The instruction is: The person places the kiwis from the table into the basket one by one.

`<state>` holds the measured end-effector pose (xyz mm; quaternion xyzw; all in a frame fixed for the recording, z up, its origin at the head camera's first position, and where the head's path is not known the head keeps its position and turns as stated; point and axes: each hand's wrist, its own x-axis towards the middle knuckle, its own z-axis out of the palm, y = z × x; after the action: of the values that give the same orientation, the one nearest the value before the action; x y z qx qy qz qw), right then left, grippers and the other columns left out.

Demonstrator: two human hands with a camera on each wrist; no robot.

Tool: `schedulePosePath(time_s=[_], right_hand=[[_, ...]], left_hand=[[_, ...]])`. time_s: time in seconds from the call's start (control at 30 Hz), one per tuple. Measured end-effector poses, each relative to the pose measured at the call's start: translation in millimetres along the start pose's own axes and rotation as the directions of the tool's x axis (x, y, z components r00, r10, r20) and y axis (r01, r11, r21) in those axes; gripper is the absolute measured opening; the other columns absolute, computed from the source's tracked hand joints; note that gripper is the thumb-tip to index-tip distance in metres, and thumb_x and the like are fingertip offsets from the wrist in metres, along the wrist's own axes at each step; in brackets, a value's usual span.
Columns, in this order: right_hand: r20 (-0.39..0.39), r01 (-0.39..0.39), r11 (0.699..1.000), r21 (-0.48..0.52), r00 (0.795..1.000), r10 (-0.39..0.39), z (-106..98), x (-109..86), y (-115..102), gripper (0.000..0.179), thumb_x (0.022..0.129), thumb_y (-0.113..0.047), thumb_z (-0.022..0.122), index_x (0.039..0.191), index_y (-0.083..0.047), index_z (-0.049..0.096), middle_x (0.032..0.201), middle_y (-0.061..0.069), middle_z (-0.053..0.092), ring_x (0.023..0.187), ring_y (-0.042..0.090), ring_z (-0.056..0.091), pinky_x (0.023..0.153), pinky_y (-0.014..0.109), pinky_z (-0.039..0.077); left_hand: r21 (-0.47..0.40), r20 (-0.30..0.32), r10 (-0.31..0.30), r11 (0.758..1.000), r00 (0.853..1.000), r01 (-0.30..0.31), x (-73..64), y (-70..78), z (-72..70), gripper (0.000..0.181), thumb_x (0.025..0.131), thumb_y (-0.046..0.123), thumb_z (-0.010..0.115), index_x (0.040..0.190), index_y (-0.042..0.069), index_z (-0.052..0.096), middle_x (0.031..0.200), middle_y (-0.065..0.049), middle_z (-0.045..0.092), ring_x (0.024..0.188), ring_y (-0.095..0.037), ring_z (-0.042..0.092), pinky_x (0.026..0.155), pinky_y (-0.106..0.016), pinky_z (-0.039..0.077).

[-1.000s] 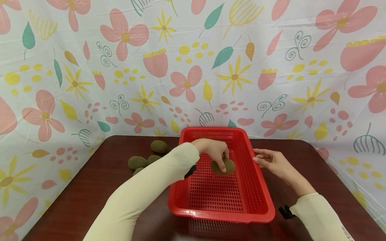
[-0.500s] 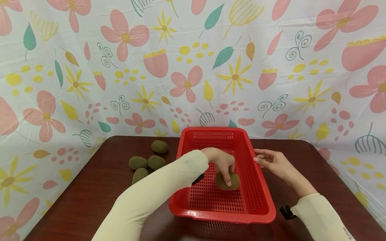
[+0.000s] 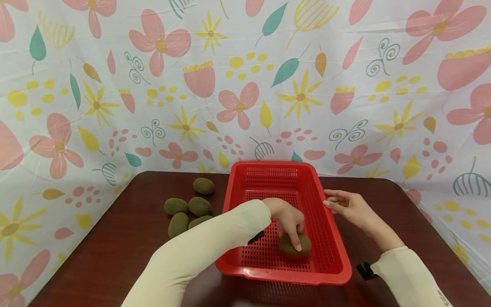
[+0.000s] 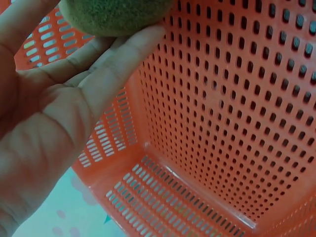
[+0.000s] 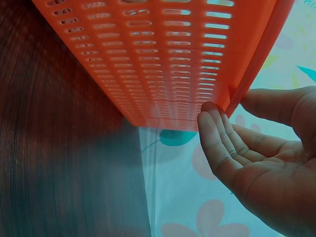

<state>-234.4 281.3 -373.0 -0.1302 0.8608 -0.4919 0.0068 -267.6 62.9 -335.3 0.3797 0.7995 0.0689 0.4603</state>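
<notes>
My left hand (image 3: 288, 219) reaches inside the red plastic basket (image 3: 238, 273) and holds a brown, fuzzy kiwi (image 3: 296, 248) low over the slotted floor, toward the near right part. In the left wrist view the kiwi (image 4: 116, 15) sits against the fingertips at the top edge. At the basket's right side, my right hand (image 3: 350, 209) holds the rim. The right wrist view shows its thumb at the rim's edge and its other fingers (image 5: 217, 140) against the outer wall, under the lip. Several more kiwis (image 3: 175, 207) lie in a loose group left of the basket.
The dark wooden table (image 3: 99, 264) carries the basket and the loose kiwis. A floral-patterned curtain (image 3: 245, 85) hangs right behind the table and along both sides. My left sleeve (image 3: 203, 247) crosses over the basket's left rim and partly covers one kiwi (image 3: 199, 221).
My left hand has moved the kiwi toward the near right part of the basket. More of the kiwis on the table now show past the sleeve. The right hand has stayed at the rim.
</notes>
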Motion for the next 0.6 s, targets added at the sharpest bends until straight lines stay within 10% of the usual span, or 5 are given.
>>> schedulePosePath(time_s=[0.17,0.6], right_hand=[[0.0,-0.006,1.0,-0.01,1.0,0.006,-1,-0.6,0,0.057,0.095,-0.02,0.062,0.137,0.012,0.042,0.108,0.024,0.064,0.087,0.018,0.069,0.079,0.044,0.056],[0.005,0.0,1.0,-0.013,1.0,0.0,0,-0.5,-2,0.055,0.096,-0.019,0.061,0.136,0.014,0.042,0.108,0.026,0.063,0.087,0.021,0.069,0.078,0.043,0.056]], left_hand=[[-0.026,0.029,-0.024,0.999,0.999,0.025,3.8,3.9,5.1,0.023,0.092,0.026,0.067,0.102,0.005,0.064,0.093,0.0,0.058,0.08,-0.011,0.064,0.073,-0.024,0.055],[-0.076,0.025,-0.047,0.996,0.999,0.049,9.3,-0.1,13.6,0.028,0.093,0.026,0.066,0.11,0.005,0.06,0.106,0.003,0.055,0.094,-0.006,0.058,0.073,-0.023,0.054]])
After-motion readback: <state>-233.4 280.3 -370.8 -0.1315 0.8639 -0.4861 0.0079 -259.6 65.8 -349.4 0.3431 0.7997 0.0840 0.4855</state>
